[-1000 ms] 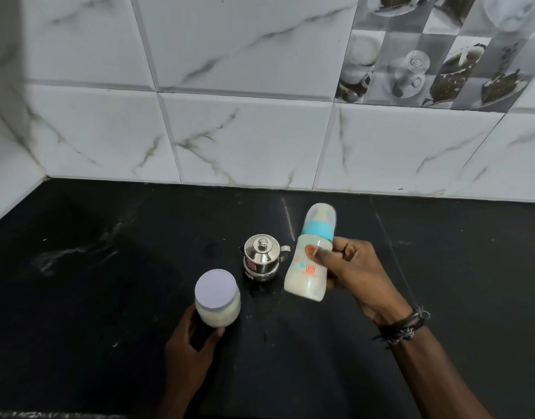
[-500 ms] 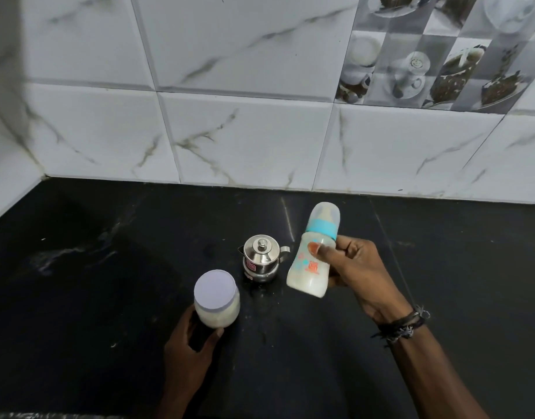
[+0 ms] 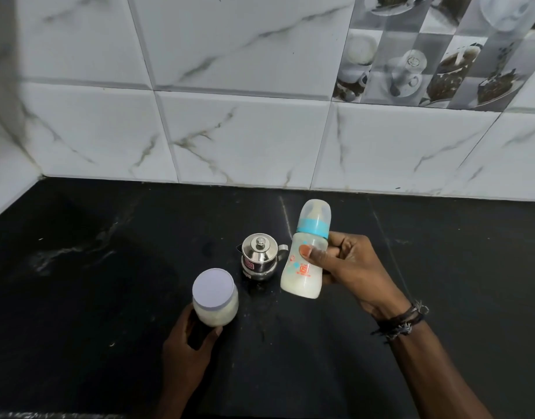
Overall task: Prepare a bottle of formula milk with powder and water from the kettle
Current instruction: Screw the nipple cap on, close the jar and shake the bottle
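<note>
A: Head view, centre right of the frame: the right hand [image 3: 347, 264] grips the bottle [image 3: 307, 252] around its middle, lifted clear of the dark surface [image 3: 109, 297], cap uppermost, milky liquid in the lower part.

B: How will it handle?

A: Light, stiff plastic, probably smooth; the waist below the blue collar looks the safest hold.

B: The other hand?

A: The left hand [image 3: 190, 346] holds the powder jar [image 3: 215, 297], lower centre. The kettle [image 3: 260, 257] stands between them.

B: Any change?

A: The bottle sits slightly more upright than a second ago; jar and kettle are unmoved.
</note>
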